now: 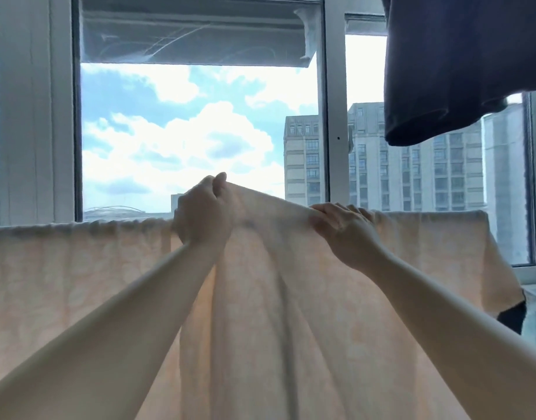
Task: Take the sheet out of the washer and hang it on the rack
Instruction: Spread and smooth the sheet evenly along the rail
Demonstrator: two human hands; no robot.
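Note:
A pale peach sheet (63,277) hangs across the whole width of the view, draped over a horizontal line at about window-sill height; the rack bar itself is hidden under the cloth. My left hand (201,212) grips the sheet's top fold and lifts it above the line. My right hand (344,228) pinches the same fold a little to the right, lower down, with the cloth stretched taut between both hands. Folds run down from the lifted part. The washer is not in view.
A dark garment (448,65) hangs from above at the upper right. Behind the sheet stands a large window with white frames (335,116), showing sky and tall buildings. A dark item (513,316) peeks out below the sheet's right edge.

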